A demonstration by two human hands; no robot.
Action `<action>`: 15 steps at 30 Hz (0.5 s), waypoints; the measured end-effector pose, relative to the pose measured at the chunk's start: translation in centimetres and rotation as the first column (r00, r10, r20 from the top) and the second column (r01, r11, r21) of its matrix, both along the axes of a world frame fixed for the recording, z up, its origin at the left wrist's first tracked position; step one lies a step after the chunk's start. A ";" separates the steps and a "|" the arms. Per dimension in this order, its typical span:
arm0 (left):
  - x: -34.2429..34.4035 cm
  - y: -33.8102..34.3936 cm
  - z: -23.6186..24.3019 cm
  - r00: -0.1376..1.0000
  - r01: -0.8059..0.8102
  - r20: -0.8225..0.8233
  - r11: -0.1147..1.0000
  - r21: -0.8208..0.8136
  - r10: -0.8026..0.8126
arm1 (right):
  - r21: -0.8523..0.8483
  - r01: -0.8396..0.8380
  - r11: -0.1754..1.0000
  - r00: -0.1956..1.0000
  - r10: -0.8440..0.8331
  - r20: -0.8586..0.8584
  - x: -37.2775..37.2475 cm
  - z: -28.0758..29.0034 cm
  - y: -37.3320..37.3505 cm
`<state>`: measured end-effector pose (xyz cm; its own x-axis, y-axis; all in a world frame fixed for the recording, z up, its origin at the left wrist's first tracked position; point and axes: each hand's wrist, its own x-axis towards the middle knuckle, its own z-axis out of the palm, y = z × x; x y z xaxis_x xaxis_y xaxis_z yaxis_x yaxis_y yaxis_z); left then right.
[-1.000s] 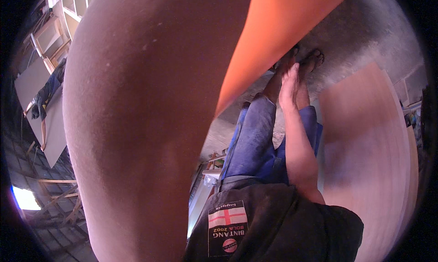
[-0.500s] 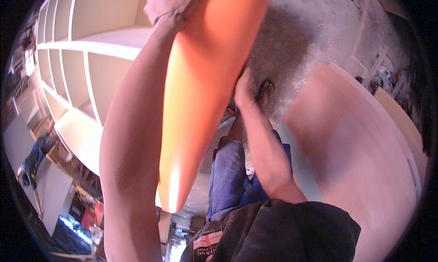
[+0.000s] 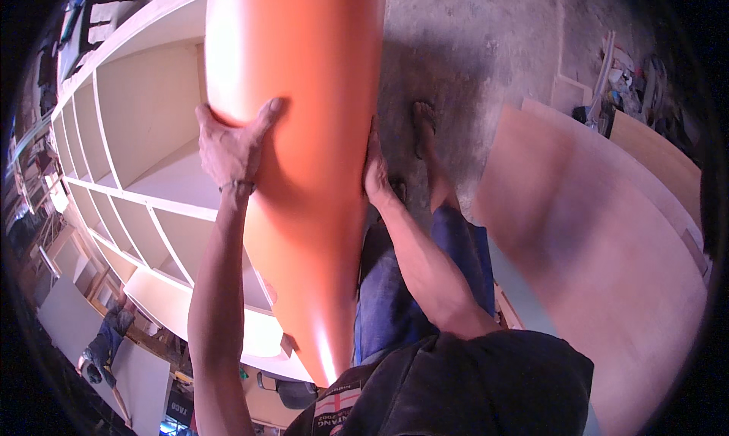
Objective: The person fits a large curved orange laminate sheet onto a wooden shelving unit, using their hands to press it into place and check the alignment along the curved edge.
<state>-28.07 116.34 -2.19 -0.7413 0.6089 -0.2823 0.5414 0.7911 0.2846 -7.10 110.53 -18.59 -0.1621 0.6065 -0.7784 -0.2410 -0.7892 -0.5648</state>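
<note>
As both hands meet the orange piece (image 3: 311, 185): it runs from the top edge of the view down to the front of the person's body, its glossy face rounded and narrowing to a point near the shirt; whether it is a bent sheet or a roll I cannot tell.
Left hand (image 3: 231, 149): on the piece's left edge, thumb spread wide from the forefinger and laid on the orange face; the other fingers are hard to make out.
Left wrist: wears a dark band (image 3: 237, 187).
Right hand (image 3: 375, 176): set lengthwise against the right edge, fingers pointing away from the body; how far they curl around that edge I cannot tell.
Shelving unit (image 3: 143, 198): pale, white-edged, divided into compartments, left of the orange piece and partly covered by it.
Wooden panel (image 3: 585, 269): broad and reddish-brown, to the right, well apart from the hands.
Foot (image 3: 424, 119): on the grey floor (image 3: 486, 41), beyond the right forearm.
Co-worker (image 3: 99, 356): lower left, dark-clothed, arms stretched over a grey board (image 3: 150, 375).
</note>
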 end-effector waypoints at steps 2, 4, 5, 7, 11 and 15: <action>0.0 0.0 -0.1 1.000 0.019 -0.022 1.000 0.022 -0.019 | -0.028 -0.013 1.000 1.000 0.012 -0.024 -0.4 -2.3 1.7; -0.1 -0.6 -1.2 0.998 0.029 0.049 0.995 0.092 -0.033 | -0.053 -0.017 0.998 0.999 0.015 -0.029 0.2 -4.8 2.5; -0.2 -0.7 -1.6 0.994 0.028 0.103 0.985 0.170 -0.046 | -0.061 -0.018 0.998 0.999 0.016 -0.035 0.2 -5.9 2.9; -0.5 -0.8 -1.4 0.997 0.027 0.073 0.992 0.124 -0.036 | -0.065 -0.036 0.997 0.998 0.032 -0.063 -0.2 -7.8 4.0; -0.3 -0.4 -3.0 0.971 -0.004 0.228 0.943 0.334 -0.077 | -0.045 -0.045 0.998 0.997 0.043 -0.057 1.6 -11.3 6.8; -1.0 -0.8 -2.9 0.985 0.038 0.148 0.957 0.288 -0.084 | -0.045 -0.066 0.997 0.998 0.065 -0.023 1.2 -8.3 6.6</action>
<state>-29.04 115.56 -5.05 -0.6607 0.7231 -0.2015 0.5162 0.6326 0.5774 -5.91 117.16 -26.88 -0.2170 0.5575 -0.8013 -0.1997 -0.8288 -0.5226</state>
